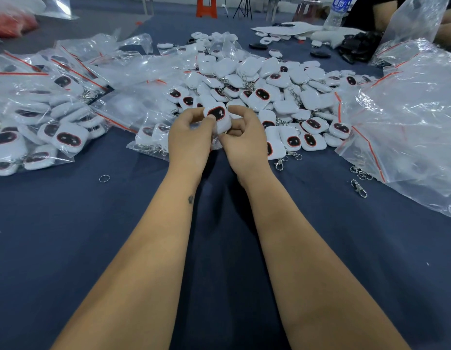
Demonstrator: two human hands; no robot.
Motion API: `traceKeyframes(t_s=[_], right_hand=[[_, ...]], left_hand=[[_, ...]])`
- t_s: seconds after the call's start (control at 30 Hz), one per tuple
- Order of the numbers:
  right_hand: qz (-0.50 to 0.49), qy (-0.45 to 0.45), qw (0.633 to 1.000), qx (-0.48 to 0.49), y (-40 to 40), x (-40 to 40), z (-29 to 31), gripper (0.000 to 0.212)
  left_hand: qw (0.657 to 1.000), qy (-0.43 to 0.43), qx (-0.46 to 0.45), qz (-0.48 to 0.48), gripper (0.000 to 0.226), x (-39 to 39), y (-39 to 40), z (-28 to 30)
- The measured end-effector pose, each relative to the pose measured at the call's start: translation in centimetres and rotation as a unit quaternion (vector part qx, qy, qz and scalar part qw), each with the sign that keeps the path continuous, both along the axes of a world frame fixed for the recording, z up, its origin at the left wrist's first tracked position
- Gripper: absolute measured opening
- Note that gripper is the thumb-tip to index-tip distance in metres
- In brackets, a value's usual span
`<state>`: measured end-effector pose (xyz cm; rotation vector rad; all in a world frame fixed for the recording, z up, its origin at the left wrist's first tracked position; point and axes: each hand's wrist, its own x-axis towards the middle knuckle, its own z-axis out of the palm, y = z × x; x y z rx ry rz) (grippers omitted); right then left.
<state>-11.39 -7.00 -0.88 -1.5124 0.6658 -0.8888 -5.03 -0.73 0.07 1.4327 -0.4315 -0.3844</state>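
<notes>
Squarely between both hands, lifted just above the dark blue cloth-covered worktop, sits a white rounded-square plastic fob with a red-rimmed black face. The left hand pinches its left edge, thumb on the near rim of the face. The right hand curls round its right side and underside, fingers bent in beneath it; what they work at there is hidden. The face tilts up toward the camera and the fob's body runs down and right into the right palm, so that hand seems nearer any fitting below. Just behind lies the heap of identical white fobs. A loose silver split ring lies well apart to the left.
</notes>
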Motion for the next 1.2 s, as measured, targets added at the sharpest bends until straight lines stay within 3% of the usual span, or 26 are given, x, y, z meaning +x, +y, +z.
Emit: traceKeyframes(t_s=[0.23, 0.43, 0.67, 0.8, 0.93, 1.07, 1.2], right_hand=[[-0.056, -0.008, 0.998, 0.016, -0.7, -0.3, 0.0, 0.029], [-0.083, -0.123, 0.977, 0.15, -1.3, -0.8, 0.8, 0.024], [-0.094, -0.153, 0.966, 0.185, -1.2, -0.9, 1.1, 0.021], [-0.094, -0.136, 0.971, 0.172, -1.2, -1.1, 1.1, 0.02], [-0.094, -0.101, 0.981, 0.138, -0.9, -1.0, 1.1, 0.019], [-0.095, -0.102, 0.982, 0.131, -0.9, -0.8, 1.1, 0.017], [-0.055, -0.127, 0.98, 0.145, -0.5, -0.5, 1.1, 0.015]], left_hand=[[0.999, 0.027, -0.006, 0.024, 0.013, 0.7, -0.2, -0.4], [0.998, -0.057, 0.013, 0.004, 0.032, 0.9, 0.0, -0.6], [0.981, -0.178, 0.068, -0.024, 0.046, 0.9, 0.6, -0.1], [0.96, -0.242, 0.136, 0.022, 0.043, 0.5, 0.8, 0.1], [0.908, -0.328, 0.245, 0.091, 0.033, 0.5, 1.1, 0.1], [0.915, -0.304, 0.25, 0.087, 0.013, -0.1, 1.2, 0.6], [0.92, -0.324, 0.209, 0.067, 0.013, -0.7, 0.8, 0.7]])
